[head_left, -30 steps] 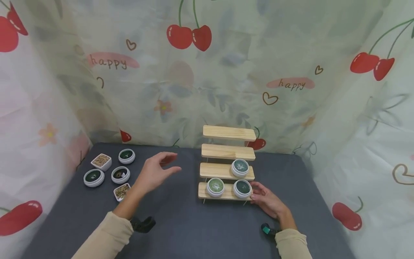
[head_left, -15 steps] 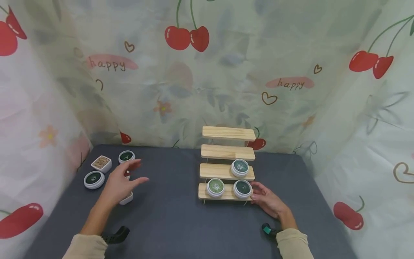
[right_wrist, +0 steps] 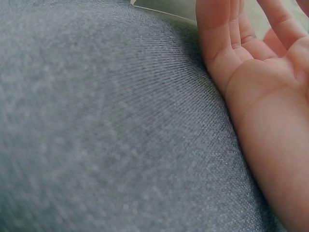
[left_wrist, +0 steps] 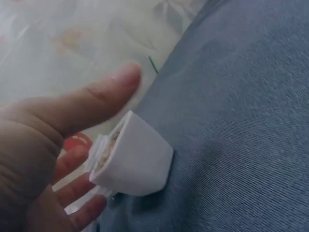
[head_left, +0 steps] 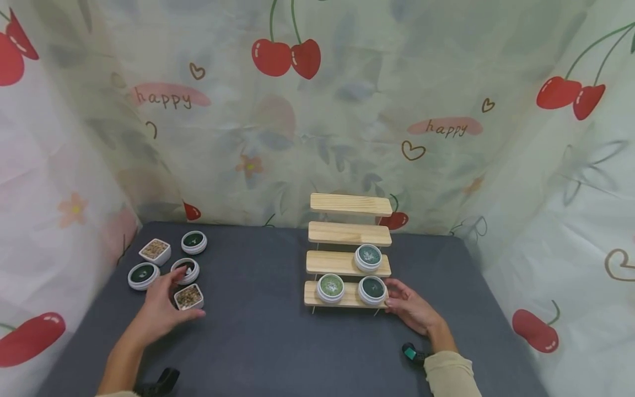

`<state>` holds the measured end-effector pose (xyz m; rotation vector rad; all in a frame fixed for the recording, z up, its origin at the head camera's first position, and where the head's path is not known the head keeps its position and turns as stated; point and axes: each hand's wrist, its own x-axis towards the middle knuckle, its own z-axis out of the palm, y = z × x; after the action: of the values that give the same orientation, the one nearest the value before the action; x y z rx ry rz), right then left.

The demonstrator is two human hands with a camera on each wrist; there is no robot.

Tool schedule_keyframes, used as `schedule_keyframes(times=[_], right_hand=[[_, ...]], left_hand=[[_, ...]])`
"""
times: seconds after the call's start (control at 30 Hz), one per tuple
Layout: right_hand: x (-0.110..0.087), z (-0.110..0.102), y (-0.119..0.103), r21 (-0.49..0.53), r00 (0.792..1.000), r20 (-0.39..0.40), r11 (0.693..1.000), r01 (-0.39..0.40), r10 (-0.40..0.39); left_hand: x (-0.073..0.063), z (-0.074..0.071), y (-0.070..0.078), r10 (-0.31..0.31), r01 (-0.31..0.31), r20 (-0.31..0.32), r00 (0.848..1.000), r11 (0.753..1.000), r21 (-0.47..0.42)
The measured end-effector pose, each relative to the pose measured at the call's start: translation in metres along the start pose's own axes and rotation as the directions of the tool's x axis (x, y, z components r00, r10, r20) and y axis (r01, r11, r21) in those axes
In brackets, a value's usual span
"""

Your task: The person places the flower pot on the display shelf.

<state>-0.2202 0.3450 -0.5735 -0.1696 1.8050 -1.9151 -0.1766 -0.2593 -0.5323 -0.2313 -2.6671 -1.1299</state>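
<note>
The left hand (head_left: 157,309) was held with its thumb and fingers spread wide about the nearer square dish (head_left: 189,298), which was filled with brown, grain-like bits and set on the left part of the counter (head_left: 258,342). In the left wrist view, a gap was seen between the thumb (left_wrist: 96,102) and the dish, so nothing appeared to be gripped; that spread was presumably chosen so that opposite walls could be spanned and the loose contents left undisturbed. A fingertip was overlapped with a dark-centred jar (head_left: 191,276); whether it was touched could not be told. Two green-topped jars (head_left: 194,242) and a farther square dish (head_left: 155,251) were grouped close by, perhaps for easy reach.

The right hand (head_left: 414,312) was rested at the right end of the lowest tier (head_left: 350,299) of a wooden stand, probably as a steadying support. Its fingers were relaxed, and no firm hold could be confirmed. A light green jar (head_left: 331,286) and a dark green jar (head_left: 372,289) were placed side by side there, with a blue-green jar (head_left: 369,257) one tier up, each upright, seemingly so that its top was displayed.
</note>
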Motion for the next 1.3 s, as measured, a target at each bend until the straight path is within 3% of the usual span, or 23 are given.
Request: schedule_keyframes(times=[0.13,0.23,0.37,0.67,0.87,1.07,1.3], right_hand=[[0.001,-0.001,0.001,-0.003,1.0,0.005,1.0,0.012,-0.012],[0.001,-0.001,0.001,-0.003,1.0,0.005,1.0,0.01,-0.009],[0.0,0.0,0.001,-0.015,1.0,-0.019,1.0,-0.013,0.013],[-0.001,0.0,0.001,-0.041,0.999,-0.043,0.999,-0.024,0.023],[-0.002,0.001,0.0,-0.038,0.999,-0.038,0.999,-0.013,0.012],[-0.001,-0.001,0.0,-0.042,0.999,-0.033,0.999,-0.003,0.002],[-0.001,0.0,0.002,-0.036,0.999,-0.04,0.999,-0.005,0.004]], left_hand=[[-0.006,0.005,-0.007,-0.023,0.024,0.028,0.999,0.999,-0.033],[-0.009,0.006,-0.008,-0.086,0.094,0.079,0.993,0.989,-0.115],[-0.012,0.005,-0.009,-0.165,0.185,0.132,0.977,0.97,-0.156],[-0.014,0.006,-0.014,-0.282,0.297,0.114,0.953,0.943,-0.149],[-0.011,0.005,-0.012,-0.305,0.319,0.11,0.946,0.937,-0.142],[-0.003,0.001,0.002,-0.322,0.337,0.115,0.94,0.929,-0.153],[0.008,-0.002,0.026,-0.281,0.299,0.113,0.953,0.935,-0.193]])
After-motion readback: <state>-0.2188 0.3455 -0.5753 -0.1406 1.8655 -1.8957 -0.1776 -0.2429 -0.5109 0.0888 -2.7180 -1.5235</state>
